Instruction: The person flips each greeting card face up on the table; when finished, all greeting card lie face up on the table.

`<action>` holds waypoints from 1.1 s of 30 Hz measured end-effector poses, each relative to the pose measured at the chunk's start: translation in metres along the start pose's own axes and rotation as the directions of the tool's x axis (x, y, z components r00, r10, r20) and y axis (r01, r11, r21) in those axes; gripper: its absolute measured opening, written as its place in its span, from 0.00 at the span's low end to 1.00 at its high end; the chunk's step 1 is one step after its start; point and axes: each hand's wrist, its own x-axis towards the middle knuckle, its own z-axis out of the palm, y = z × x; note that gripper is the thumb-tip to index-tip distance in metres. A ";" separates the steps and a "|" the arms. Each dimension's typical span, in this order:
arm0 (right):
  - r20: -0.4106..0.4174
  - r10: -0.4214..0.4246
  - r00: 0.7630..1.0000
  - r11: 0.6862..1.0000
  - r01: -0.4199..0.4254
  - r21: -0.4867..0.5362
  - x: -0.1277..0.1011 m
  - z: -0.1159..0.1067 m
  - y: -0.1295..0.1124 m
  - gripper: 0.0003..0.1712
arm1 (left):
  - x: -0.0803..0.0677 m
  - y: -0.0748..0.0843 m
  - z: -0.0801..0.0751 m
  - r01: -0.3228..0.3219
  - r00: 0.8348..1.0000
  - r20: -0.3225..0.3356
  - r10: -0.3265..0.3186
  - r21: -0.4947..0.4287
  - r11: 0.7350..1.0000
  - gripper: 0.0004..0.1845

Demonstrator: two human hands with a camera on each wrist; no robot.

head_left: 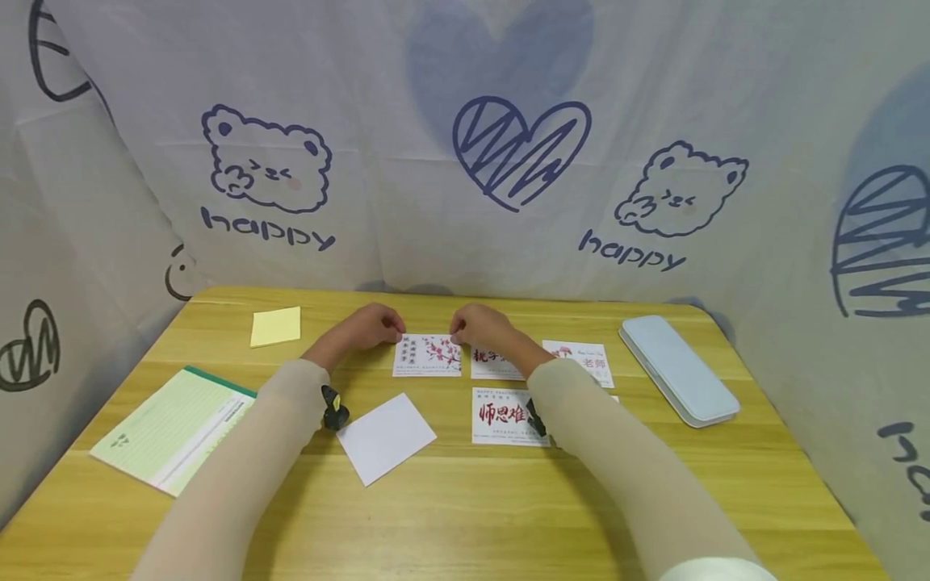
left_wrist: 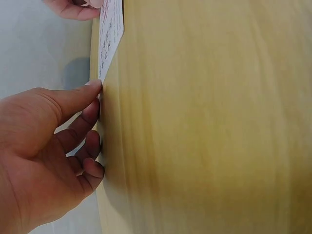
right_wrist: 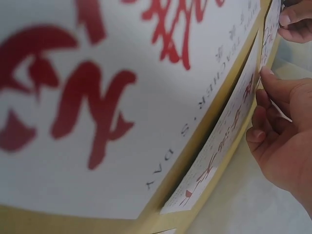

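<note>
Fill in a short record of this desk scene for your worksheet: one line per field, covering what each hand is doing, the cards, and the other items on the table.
Left hand: left hand touches the left far corner of the white card printed with red blossom.
Right hand: right hand touches the same card's right far corner.
Other cards: white card with large red characters; blank white card.
Stationery: yellow sticky note; green lined notepad; pale blue oblong case.
Surface: wooden table.

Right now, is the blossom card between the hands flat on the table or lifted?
Flat: the blossom card lies face up on the table, fingertips touching its far corners.
</note>
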 end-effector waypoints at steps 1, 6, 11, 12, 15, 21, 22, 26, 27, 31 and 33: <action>-0.001 -0.008 1.000 1.000 0.008 -0.011 0.000 0.000 -0.001 0.04 | -0.001 0.001 0.000 0.003 1.000 -0.002 -0.003 -0.001 1.000 0.06; -0.031 -0.053 0.998 0.999 0.053 -0.012 -0.004 -0.002 -0.008 0.07 | -0.013 0.002 -0.003 0.001 0.999 -0.045 -0.001 0.007 1.000 0.07; -0.044 -0.116 0.992 0.993 0.117 0.024 -0.021 -0.003 -0.029 0.08 | -0.037 0.006 -0.008 -0.047 0.997 -0.059 0.049 0.031 0.998 0.07; -0.044 -0.130 0.991 0.991 0.132 0.034 -0.025 -0.002 -0.033 0.07 | -0.044 0.008 -0.008 -0.066 0.996 -0.055 0.067 0.034 0.997 0.06; -0.026 -0.195 0.980 0.979 0.197 0.060 -0.038 0.007 -0.043 0.07 | -0.068 0.014 -0.004 -0.111 0.993 -0.029 0.112 0.029 0.993 0.05; 0.046 -0.314 0.948 0.946 0.308 0.099 -0.057 0.030 -0.059 0.09 | -0.109 0.016 0.011 -0.094 0.995 0.037 0.094 -0.014 0.995 0.08; 0.060 -0.327 0.943 0.942 0.320 0.103 -0.059 0.033 -0.062 0.11 | -0.114 0.016 0.014 -0.077 0.996 0.043 0.077 -0.021 0.997 0.08; 0.114 -0.345 0.932 0.937 0.335 0.104 -0.066 0.040 -0.072 0.20 | -0.129 0.016 0.021 -0.054 0.996 0.068 0.056 -0.024 0.998 0.12; 0.128 -0.340 0.932 0.939 0.330 0.095 -0.068 0.041 -0.074 0.21 | -0.131 0.017 0.022 -0.052 0.996 0.071 0.054 -0.026 0.998 0.12; 0.179 -0.300 0.937 0.954 0.297 0.046 -0.070 0.044 -0.079 0.26 | -0.134 0.017 0.029 -0.073 0.995 0.071 0.074 -0.018 0.997 0.14; 0.193 -0.299 0.935 0.953 0.302 0.014 -0.070 0.046 -0.082 0.26 | -0.135 0.016 0.031 -0.079 0.995 0.064 0.080 -0.014 0.997 0.14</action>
